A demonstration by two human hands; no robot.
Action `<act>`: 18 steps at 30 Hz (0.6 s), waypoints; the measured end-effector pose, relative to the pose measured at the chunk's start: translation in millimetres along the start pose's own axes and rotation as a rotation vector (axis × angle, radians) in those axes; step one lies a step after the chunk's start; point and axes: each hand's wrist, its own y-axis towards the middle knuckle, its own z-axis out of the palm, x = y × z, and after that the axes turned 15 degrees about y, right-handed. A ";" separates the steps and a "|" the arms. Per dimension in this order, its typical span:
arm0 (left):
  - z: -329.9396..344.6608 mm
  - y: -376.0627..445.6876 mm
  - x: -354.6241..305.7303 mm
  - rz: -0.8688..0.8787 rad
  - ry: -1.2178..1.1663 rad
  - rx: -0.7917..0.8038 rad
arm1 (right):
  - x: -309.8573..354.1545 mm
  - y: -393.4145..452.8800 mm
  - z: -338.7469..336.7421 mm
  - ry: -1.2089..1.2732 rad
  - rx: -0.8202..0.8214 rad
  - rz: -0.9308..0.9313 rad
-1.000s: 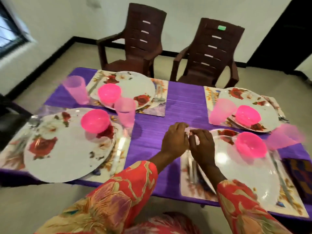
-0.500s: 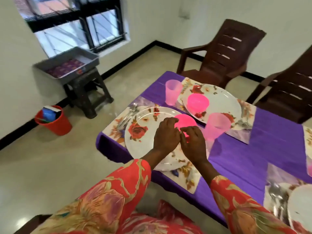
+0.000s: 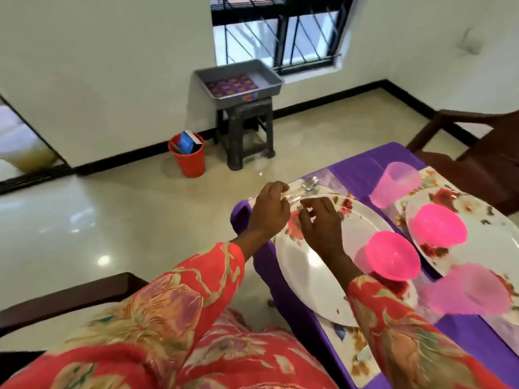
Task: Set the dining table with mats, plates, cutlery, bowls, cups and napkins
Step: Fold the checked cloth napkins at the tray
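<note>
Both hands raised over the near plate (image 3: 306,265) at the table corner, left hand (image 3: 269,211) and right hand (image 3: 321,223) with fingers curled, grasp indeterminate; pink bowl (image 3: 391,255) on that plate, spoon (image 3: 309,185) beyond.

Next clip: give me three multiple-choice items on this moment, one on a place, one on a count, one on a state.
1. Where does the grey tray stand?
A. on the dark stool under the window
B. on the table
C. on the floor

2. How many pink bowls show?
A. one
B. two
C. four

3. How are the bowls standing?
A. stacked together
B. each on its own plate
C. on the bare cloth

Answers: 1 A, the tray tops the stool. 2 B, near bowl and far bowl. 3 B, one stands on the near plate, the other on the far plate.
</note>
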 end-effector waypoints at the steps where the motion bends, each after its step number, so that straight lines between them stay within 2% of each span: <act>1: -2.6 4.1 4.2 -0.012 0.008 -0.006 | 0.4 4.5 3.9 0.012 0.012 0.006; 6: -11.1 35.5 20.9 -0.038 0.025 -0.040 | -9.1 33.1 24.2 0.028 0.048 -0.001; 10: -10.2 73.4 28.5 0.003 0.011 -0.041 | -15.4 63.2 37.0 0.010 0.014 0.034; 18: -10.8 215.0 72.7 0.124 -0.010 -0.011 | -35.3 164.5 99.6 -0.031 -0.092 0.149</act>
